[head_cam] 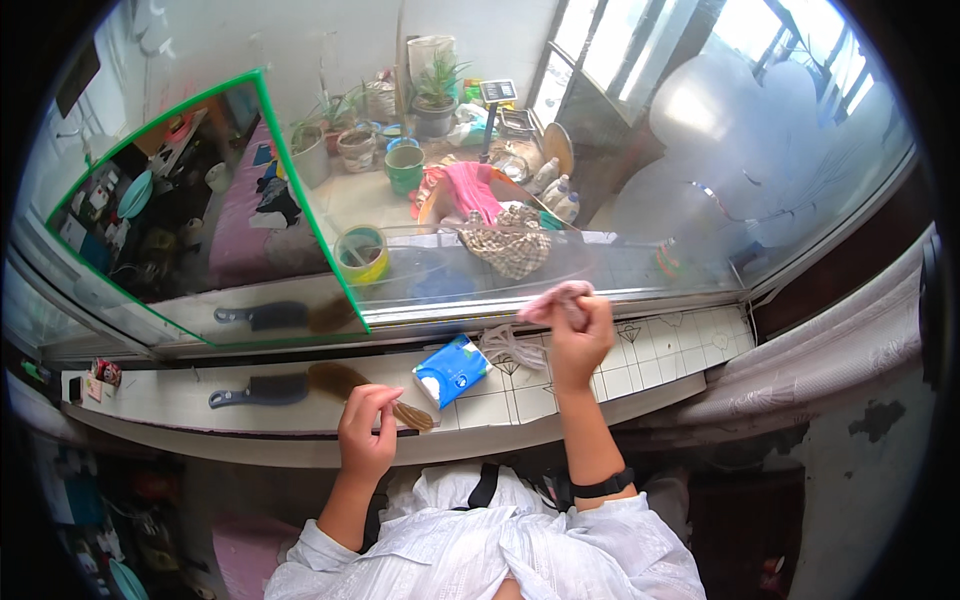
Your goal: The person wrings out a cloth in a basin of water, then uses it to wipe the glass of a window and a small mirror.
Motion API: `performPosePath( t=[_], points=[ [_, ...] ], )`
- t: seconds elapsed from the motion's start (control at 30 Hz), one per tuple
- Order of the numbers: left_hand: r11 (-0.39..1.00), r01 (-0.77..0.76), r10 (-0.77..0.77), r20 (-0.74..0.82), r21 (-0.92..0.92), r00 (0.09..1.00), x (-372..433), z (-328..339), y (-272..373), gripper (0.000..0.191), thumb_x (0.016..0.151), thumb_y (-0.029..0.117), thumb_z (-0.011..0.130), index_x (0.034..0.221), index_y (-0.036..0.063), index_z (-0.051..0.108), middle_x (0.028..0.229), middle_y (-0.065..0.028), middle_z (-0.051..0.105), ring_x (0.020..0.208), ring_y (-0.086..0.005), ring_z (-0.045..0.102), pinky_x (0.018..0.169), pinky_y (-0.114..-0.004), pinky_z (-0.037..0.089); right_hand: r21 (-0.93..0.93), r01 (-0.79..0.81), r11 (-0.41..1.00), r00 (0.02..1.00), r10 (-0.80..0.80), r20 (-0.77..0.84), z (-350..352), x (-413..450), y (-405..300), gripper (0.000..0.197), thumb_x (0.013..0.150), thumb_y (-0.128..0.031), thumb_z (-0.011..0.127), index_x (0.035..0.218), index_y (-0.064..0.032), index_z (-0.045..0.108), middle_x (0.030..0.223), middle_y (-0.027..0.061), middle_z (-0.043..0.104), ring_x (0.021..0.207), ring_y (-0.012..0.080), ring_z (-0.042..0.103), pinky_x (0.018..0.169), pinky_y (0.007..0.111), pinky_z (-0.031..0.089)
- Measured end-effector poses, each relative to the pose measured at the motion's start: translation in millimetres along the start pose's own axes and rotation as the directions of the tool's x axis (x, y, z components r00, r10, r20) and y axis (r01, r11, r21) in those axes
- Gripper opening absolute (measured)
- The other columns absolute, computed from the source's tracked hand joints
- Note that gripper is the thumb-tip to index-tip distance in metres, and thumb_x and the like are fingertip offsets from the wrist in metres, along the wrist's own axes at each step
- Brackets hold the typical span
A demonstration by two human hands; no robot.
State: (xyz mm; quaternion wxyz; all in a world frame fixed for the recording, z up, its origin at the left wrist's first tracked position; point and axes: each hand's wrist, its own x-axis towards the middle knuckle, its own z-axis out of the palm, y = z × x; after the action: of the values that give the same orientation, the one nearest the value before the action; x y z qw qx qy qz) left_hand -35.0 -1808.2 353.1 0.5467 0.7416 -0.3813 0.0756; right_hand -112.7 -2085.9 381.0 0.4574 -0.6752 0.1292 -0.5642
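Note:
My right hand grips a bunched pink cloth in front of the window glass. Whether the cloth touches the pane cannot be made out. Over the front of the tiled windowsill hovers my left hand, its fingers loosely curled and nothing visible in it. Just behind that hand lies a brown brush, whose handle runs to the right, partly covered by the fingers. A blue pack of tissues rests between my hands. Beyond it is a coil of pale cord.
A dark grey comb with a handle lies left on the sill, with small boxes at its end. A green-framed mirror leans against the window. To the right hangs a pale curtain. Potted plants and balloons appear behind the glass.

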Motion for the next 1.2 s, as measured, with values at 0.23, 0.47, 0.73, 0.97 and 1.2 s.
performPosePath(
  t=[0.23,0.47,0.73,0.97,1.2],
  points=[
    [0.999,-0.031,0.033,0.049,-0.026,0.998,11,12,9,0.026,0.085,-0.016,0.059,0.103,0.0005,0.068,0.095,-0.0127,0.062,0.081,-0.0221,0.063,0.071,-0.03,0.053,-0.096,0.487,0.868,0.837,-0.433,0.334,71,-3,-27,0.021,0.078,-0.001,0.076,0.096,-0.0093,0.071,0.094,0.0025,0.067,0.082,0.0168,0.068,0.07,0.029,0.055],
    [0.993,-0.098,0.106,0.129,-0.067,0.986,18,40,19,0.033,0.079,-0.017,0.06,0.103,0.0034,0.069,0.096,-0.0127,0.066,0.082,-0.0256,0.065,0.069,-0.033,0.052,-0.284,0.404,0.869,0.914,-0.396,0.087,-49,33,23,0.022,0.078,0.016,0.068,0.088,-0.0025,0.061,0.099,0.0063,0.065,0.076,0.0147,0.063,0.06,0.026,0.053],
    [0.978,-0.21,0.205,0.162,0.014,0.965,25,76,38,0.035,0.074,-0.019,0.059,0.098,0.0029,0.07,0.093,-0.0133,0.066,0.082,-0.029,0.065,0.071,-0.035,0.052,-0.308,0.042,0.951,0.979,-0.101,-0.179,-133,37,78,0.021,0.078,0.014,0.067,0.086,-0.0039,0.061,0.096,0.0068,0.067,0.072,0.0171,0.061,0.062,0.031,0.052],
    [0.977,-0.206,0.203,0.057,0.056,0.977,31,127,80,0.037,0.072,-0.02,0.058,0.098,0.0015,0.07,0.092,-0.0131,0.066,0.083,-0.0285,0.065,0.073,-0.034,0.053,-0.26,0.36,0.896,0.899,-0.258,0.355,-58,17,25,0.015,0.071,-0.004,0.077,0.083,-0.0108,0.072,0.087,-0.0029,0.068,0.082,0.0151,0.065,0.076,0.028,0.051],
    [0.961,-0.248,0.245,0.034,0.125,0.969,27,162,101,0.035,0.073,-0.019,0.06,0.098,0.0023,0.071,0.092,-0.0126,0.067,0.081,-0.0287,0.065,0.071,-0.034,0.052,-0.256,0.175,0.951,0.973,-0.127,0.192,-177,64,61,0.03,0.066,0.02,0.063,0.084,-0.0019,0.071,0.089,0.0064,0.068,0.075,0.0165,0.069,0.063,0.03,0.059]
  ],
)
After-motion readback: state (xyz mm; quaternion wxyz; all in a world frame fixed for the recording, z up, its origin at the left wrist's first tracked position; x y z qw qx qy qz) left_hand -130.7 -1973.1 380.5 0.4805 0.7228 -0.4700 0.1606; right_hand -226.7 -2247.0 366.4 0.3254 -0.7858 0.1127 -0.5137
